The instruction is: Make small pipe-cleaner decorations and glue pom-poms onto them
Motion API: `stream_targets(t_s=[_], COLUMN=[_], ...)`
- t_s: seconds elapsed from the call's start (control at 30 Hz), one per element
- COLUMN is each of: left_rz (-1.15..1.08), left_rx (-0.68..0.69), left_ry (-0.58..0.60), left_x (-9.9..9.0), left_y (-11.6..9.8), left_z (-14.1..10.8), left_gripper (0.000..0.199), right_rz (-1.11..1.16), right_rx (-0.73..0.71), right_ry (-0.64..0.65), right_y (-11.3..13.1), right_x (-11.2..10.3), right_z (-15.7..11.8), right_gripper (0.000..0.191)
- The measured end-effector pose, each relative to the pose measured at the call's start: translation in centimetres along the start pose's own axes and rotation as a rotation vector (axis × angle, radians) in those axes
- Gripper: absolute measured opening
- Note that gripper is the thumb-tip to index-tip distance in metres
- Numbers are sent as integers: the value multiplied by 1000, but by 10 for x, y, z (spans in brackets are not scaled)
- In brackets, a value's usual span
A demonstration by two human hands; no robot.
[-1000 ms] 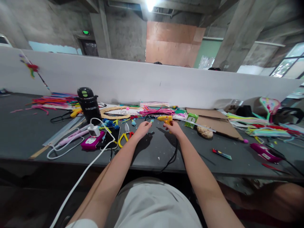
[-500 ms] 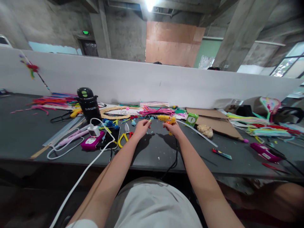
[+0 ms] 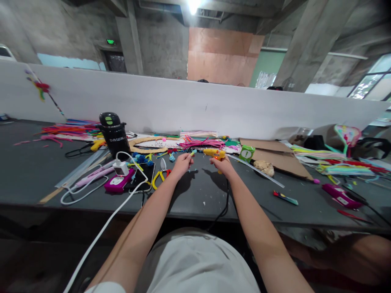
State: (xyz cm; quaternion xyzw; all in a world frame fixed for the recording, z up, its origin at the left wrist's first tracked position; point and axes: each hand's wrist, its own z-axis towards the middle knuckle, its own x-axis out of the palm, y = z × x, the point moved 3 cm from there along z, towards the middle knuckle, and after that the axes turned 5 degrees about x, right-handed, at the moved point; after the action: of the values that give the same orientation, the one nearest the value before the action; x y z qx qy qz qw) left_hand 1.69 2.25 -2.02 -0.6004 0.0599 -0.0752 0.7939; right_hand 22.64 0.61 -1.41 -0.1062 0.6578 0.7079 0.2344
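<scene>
My left hand (image 3: pixel 183 163) pinches a small light-blue and yellow-green piece (image 3: pixel 193 152) between thumb and fingers. Just to its right, my right hand (image 3: pixel 222 163) is wrapped round a yellow glue gun (image 3: pixel 214 152), whose nozzle points left towards that piece with a small gap between them. A red light glows on the gun, and a long clear stick (image 3: pixel 259 171) reaches from behind it to the right. Yellow-handled pliers or scissors (image 3: pixel 158 178) lie left of my left hand. Pink pipe cleaners (image 3: pixel 201 142) lie behind both hands.
A black bottle (image 3: pixel 114 136) stands at the left, behind a purple power socket (image 3: pixel 116 184) and white cables. Right of my hands are a green box (image 3: pixel 247 153), a beige lump (image 3: pixel 263 168), cardboard (image 3: pixel 277 160) and a cutter (image 3: pixel 285 197). Another person's leg (image 3: pixel 351 256) shows at lower right.
The glue gun has shifted very slightly right, and the clear stick's far end has moved a little right. My left hand still holds the small piece, tilted slightly differently.
</scene>
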Motion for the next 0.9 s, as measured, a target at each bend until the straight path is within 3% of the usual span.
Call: stream_targets(t_s=[0.4,0.63,0.9], left_rz=[-388,-482,-644], left_rx=[-133,-210,-262], left_ry=[40,71,59], left_x=[0,-2,-6], left_y=[-2,-6,-11], left_z=[-2,-4,-4], left_gripper=[30,17,19], right_rz=[-248,-292,-286], right_rx=[-12,35,35], right_ry=[-19,26,53], right_y=[-6,-20,-18], right_x=[-1,3,-7], right_z=[0,5,6], right_gripper=[19,37,38])
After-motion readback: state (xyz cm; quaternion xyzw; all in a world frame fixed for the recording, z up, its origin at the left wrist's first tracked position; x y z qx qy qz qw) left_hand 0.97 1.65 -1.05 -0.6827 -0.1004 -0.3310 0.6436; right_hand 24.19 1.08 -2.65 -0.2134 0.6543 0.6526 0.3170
